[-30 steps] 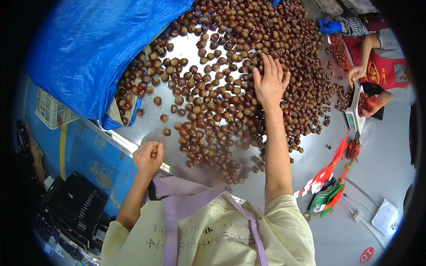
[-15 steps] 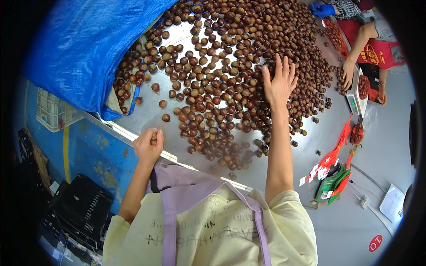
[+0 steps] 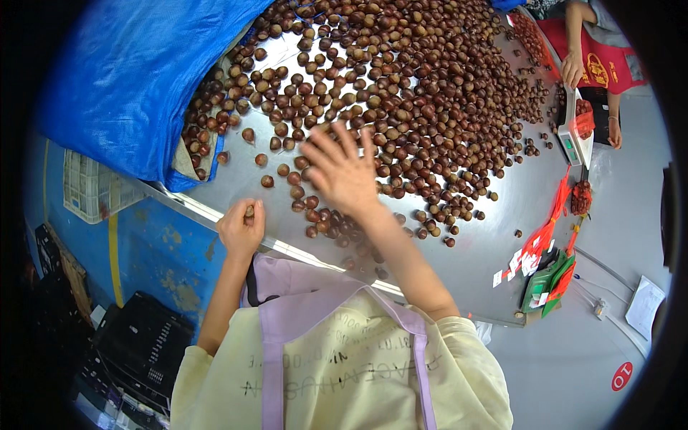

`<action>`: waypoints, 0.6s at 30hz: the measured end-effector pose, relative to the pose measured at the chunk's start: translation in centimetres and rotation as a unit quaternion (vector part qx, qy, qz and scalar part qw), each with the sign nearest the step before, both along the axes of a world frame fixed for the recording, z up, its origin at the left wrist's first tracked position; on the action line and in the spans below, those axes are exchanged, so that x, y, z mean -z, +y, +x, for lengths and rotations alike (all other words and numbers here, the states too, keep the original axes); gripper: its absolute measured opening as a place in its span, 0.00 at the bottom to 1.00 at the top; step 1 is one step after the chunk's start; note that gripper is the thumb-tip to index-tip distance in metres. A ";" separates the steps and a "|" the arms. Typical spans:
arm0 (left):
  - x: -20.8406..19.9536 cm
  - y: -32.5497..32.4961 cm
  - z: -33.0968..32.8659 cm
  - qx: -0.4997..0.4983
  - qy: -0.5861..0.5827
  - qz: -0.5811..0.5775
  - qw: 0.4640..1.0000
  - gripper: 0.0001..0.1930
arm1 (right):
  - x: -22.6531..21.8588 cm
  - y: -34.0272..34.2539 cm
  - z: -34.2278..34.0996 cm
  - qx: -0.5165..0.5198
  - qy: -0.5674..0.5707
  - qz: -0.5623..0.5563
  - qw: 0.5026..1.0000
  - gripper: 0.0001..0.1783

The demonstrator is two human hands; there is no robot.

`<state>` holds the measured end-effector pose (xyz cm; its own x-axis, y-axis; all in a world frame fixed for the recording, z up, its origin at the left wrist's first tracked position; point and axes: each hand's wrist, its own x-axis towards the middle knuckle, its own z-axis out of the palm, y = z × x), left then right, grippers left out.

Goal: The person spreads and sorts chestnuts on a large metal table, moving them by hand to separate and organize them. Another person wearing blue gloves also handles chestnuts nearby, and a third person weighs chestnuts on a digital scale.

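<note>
Brown chestnuts [image 3: 437, 107] lie spread in a wide heap over a shiny metal table [image 3: 236, 183]. My right hand [image 3: 340, 172] is over the near left part of the heap, fingers spread and slightly blurred; whether it touches the nuts I cannot tell. At the table's near edge my left hand [image 3: 241, 226] is closed, with a chestnut [image 3: 249, 212] showing between thumb and fingers. A blue woven sack [image 3: 143, 86] lies at the left, its mouth toward the heap and chestnuts at its opening.
At the far right a co-worker's hand [image 3: 572, 69] is by a weighing scale [image 3: 571, 143] bearing a red net bag [image 3: 584, 120]. Red nets [image 3: 548, 222] and a green bundle [image 3: 545, 283] lie at the right. A white crate [image 3: 89, 186] and black crates [image 3: 147, 337] stand left, below table height.
My right hand has swept left and nearer across the chestnuts, from the heap's right side. My left hand stays closed at the edge. The co-worker's hand has moved up to the scale.
</note>
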<state>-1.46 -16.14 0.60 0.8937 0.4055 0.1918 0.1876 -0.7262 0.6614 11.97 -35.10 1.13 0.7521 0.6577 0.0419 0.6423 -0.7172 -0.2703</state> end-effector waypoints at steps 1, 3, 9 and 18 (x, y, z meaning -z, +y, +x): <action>0.0 0.0 0.0 0.001 -0.001 -0.002 1.000 0.06 | 0.2 -0.9 1.1 0.017 -0.031 -0.026 0.999 0.24; 0.0 -0.1 -0.1 -0.001 -0.005 -0.005 1.000 0.06 | 0.3 -3.3 3.9 0.105 -0.031 -0.072 0.991 0.24; -0.1 0.0 0.0 0.002 -0.010 -0.008 1.000 0.06 | -2.4 -8.1 4.6 0.190 -0.083 0.041 0.977 0.21; 0.2 0.0 -0.2 -0.004 -0.021 -0.004 1.000 0.06 | -3.8 -7.2 -4.0 0.161 0.024 0.117 0.980 0.13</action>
<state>-1.61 -16.16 0.45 0.8822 0.4139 0.2246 0.1655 -0.7190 0.6751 7.95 -42.26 4.92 0.9237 0.3630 0.1227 0.3757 -0.7948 -0.4765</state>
